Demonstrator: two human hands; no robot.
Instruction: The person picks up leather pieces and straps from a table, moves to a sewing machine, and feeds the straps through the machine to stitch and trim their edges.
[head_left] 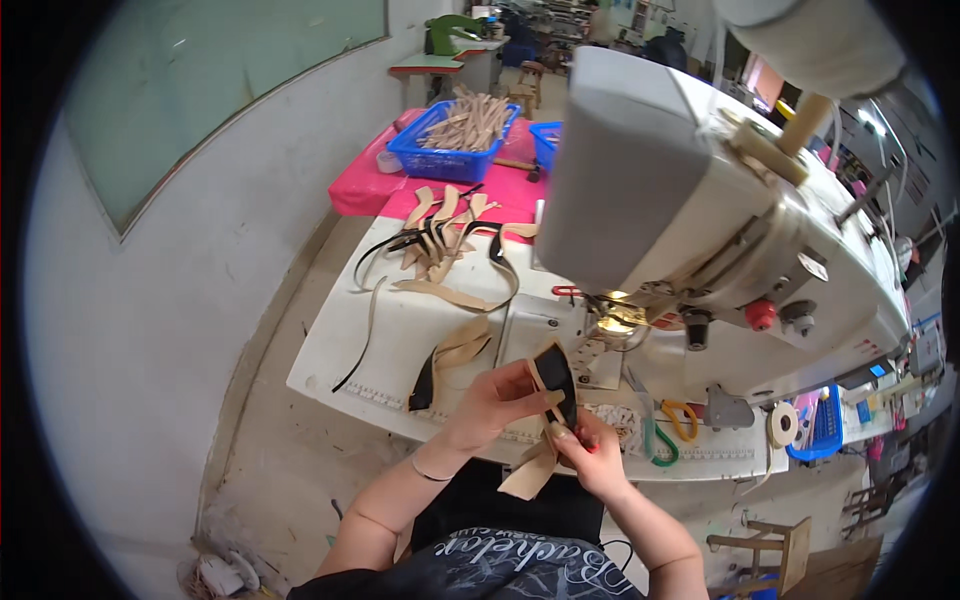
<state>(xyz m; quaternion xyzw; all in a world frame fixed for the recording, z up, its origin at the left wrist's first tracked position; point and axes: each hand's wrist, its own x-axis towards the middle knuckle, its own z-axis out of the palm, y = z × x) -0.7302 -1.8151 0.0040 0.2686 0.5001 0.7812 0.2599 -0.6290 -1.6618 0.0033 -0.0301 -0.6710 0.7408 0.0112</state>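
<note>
Between both hands, in front of the sewing machine, is a strip of black and beige material. My left hand pinches its edge from the left, thumb on the black face. Lower down, my right hand grips the same strip, whose beige tail hangs toward my lap. Something small and red shows at the right fingers; I cannot make out its kind. Left of the hands, a folded beige and black strip lies on the white table. Several similar strips are heaped farther back.
Scissors with orange handles and a green-handled tool lie right of my hands. A tape roll sits at the table's right end. Behind, a blue basket of beige strips stands on pink sheeting. A wall borders the left.
</note>
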